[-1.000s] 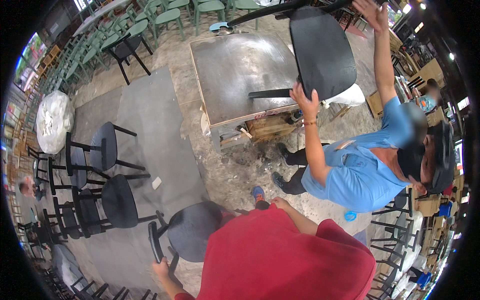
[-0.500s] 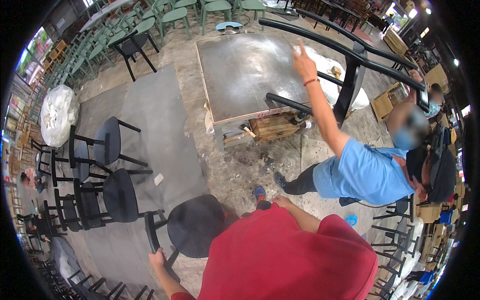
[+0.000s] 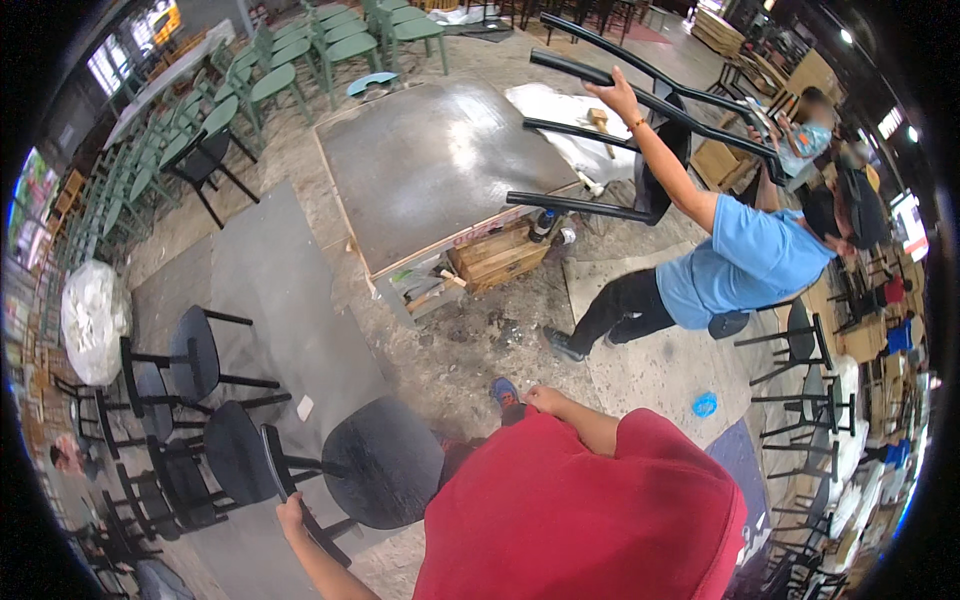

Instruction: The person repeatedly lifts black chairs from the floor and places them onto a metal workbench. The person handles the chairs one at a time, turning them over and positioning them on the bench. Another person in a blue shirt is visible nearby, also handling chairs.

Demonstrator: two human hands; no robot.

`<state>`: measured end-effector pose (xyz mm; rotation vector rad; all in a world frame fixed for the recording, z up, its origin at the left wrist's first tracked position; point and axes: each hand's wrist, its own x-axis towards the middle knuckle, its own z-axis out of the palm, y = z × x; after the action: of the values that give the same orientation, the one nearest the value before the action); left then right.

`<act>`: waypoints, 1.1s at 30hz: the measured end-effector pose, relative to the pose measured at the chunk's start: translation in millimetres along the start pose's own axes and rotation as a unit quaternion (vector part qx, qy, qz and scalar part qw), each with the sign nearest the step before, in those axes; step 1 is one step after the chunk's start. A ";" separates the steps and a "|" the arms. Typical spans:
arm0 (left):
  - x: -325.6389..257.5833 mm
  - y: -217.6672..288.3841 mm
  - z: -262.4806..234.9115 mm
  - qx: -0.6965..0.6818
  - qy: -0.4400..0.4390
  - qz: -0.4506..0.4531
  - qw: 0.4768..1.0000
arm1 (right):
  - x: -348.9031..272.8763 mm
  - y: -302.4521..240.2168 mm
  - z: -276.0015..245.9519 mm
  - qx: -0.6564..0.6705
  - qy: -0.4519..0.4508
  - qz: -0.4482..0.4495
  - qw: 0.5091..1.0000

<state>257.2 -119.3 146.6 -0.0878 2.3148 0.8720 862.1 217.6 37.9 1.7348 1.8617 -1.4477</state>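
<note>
My left hand grips the top of the backrest of a black wooden chair, with its rounded dark seat just left of my red shirt. My right hand is held in front of my body, above my shoe, fingers curled; whatever is in it, if anything, is too small to make out. On the right, a person in a blue shirt raises another black chair beside the low metal-topped table. That person's hand is on one of its long black bars.
Several black chairs stand at the left, near a clear plastic-wrapped bundle. Rows of green chairs fill the back left. A wooden crate sits under the table's near edge, and a blue roll lies on the floor at right.
The view has shifted right. The person in blue has straightened and swung the raised chair farther around. My left hand keeps hold of the chair, which has tilted slightly.
</note>
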 end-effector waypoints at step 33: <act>-127.4 58.6 157.0 -0.137 -0.249 -0.039 0.958 | -6.2 -41.6 -6.3 0.100 0.101 -0.168 0.976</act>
<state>428.1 1.8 167.7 -0.0672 1.7059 1.0350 831.2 225.8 66.0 1.7776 2.2768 -1.6841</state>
